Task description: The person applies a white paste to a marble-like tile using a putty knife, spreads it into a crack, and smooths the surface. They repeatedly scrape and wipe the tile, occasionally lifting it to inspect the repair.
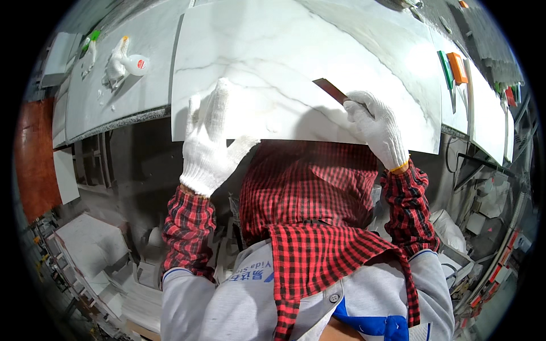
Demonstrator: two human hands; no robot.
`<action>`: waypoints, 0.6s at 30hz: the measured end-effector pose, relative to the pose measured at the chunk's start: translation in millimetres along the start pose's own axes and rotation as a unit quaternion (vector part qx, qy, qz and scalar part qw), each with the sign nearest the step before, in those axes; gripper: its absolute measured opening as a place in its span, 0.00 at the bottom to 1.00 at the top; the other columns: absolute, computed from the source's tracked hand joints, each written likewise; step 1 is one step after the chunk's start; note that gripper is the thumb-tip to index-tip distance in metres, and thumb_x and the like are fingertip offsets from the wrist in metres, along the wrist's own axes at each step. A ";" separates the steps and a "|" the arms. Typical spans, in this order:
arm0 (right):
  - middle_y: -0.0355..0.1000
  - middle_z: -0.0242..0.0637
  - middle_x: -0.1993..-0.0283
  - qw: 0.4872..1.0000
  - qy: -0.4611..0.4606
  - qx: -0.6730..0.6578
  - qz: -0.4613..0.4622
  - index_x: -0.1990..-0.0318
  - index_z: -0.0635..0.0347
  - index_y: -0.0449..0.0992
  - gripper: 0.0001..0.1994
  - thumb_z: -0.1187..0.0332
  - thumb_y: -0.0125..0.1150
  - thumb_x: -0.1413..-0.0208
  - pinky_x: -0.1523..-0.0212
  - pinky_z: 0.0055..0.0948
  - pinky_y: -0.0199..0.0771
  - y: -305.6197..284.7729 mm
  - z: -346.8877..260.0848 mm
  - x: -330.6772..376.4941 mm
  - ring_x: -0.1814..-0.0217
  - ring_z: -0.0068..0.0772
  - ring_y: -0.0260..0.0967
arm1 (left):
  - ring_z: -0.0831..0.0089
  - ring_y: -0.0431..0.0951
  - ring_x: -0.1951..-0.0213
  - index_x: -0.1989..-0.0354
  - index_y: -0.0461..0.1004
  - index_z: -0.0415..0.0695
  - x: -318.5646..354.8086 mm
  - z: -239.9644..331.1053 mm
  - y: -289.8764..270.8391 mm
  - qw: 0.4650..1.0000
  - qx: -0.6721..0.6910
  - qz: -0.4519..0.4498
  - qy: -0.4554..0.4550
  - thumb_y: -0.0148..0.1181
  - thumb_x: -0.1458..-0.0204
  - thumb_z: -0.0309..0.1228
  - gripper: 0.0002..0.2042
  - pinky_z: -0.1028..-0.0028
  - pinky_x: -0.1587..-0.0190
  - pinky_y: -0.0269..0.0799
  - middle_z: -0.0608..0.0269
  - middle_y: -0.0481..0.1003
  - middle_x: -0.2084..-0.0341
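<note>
A large white marble-look slab (296,68) with grey veins lies in front of me, its near edge close to my red-and-black checked apron. My left hand (209,139), in a white knit glove, is open at the slab's near left part. Its fingers are spread, with the fingertips over the surface and the thumb pointing right along the edge. In a matching glove, my right hand (375,122) is closed around a flat scraper blade (330,90). The blade's dark brownish end points up and left above the slab; its other end is hidden in the fingers.
On the neighbouring left slab (148,85) lie a crumpled white glove (116,62) and a small round container (138,65). To the right are an orange block (457,68) and a green-handled tool (445,68). A reddish-brown board (35,159) stands far left.
</note>
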State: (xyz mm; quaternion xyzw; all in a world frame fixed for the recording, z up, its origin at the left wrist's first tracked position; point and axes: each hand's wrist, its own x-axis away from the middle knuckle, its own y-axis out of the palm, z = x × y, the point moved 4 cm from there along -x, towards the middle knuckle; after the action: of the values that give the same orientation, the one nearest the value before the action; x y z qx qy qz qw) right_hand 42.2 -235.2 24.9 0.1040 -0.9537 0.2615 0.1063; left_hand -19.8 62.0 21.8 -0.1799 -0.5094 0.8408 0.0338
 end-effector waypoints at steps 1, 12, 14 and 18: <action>0.72 0.28 0.71 1.000 0.020 -0.016 0.000 0.51 0.64 0.80 0.11 0.69 0.61 0.36 0.69 0.20 0.67 -0.3 1.3 1.1 0.71 0.16 0.65 | 0.53 0.67 0.32 0.24 0.50 0.42 -0.6 7.1 1.4 0.999 0.035 -0.009 0.030 0.68 0.46 0.49 0.46 0.50 0.25 0.46 0.47 0.65 0.31; 0.79 0.36 0.62 0.984 -0.080 0.020 -0.160 0.45 0.61 0.80 0.14 0.68 0.59 0.35 0.52 0.25 0.74 35.0 -9.1 -22.9 0.59 0.25 0.74 | 0.57 0.59 0.27 0.26 0.58 0.48 -1.9 4.7 -5.6 0.999 0.027 -0.041 0.010 0.77 0.59 0.42 0.49 0.51 0.23 0.41 0.55 0.60 0.28; 0.79 0.36 0.61 0.971 -0.069 0.052 -0.224 0.44 0.60 0.80 0.15 0.68 0.58 0.35 0.52 0.26 0.74 38.4 -21.2 -33.7 0.58 0.26 0.74 | 0.55 0.53 0.25 0.27 0.60 0.51 2.9 9.8 -1.6 0.998 0.009 -0.053 0.043 0.79 0.62 0.38 0.49 0.52 0.22 0.39 0.56 0.59 0.27; 0.77 0.35 0.63 0.949 -0.140 0.035 -0.281 0.42 0.55 0.80 0.16 0.68 0.58 0.35 0.54 0.29 0.76 62.0 -24.1 -46.6 0.59 0.29 0.74 | 0.55 0.54 0.25 0.32 0.68 0.50 0.3 4.0 8.0 0.999 -0.027 -0.047 -0.003 0.80 0.66 0.35 0.45 0.51 0.23 0.42 0.54 0.61 0.28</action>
State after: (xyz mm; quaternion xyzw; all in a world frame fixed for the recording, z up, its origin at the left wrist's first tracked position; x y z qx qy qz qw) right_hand 74.6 -163.8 3.6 0.4073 -0.8813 0.2367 0.0378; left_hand -20.4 54.9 16.4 -0.1540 -0.5398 0.8249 0.0663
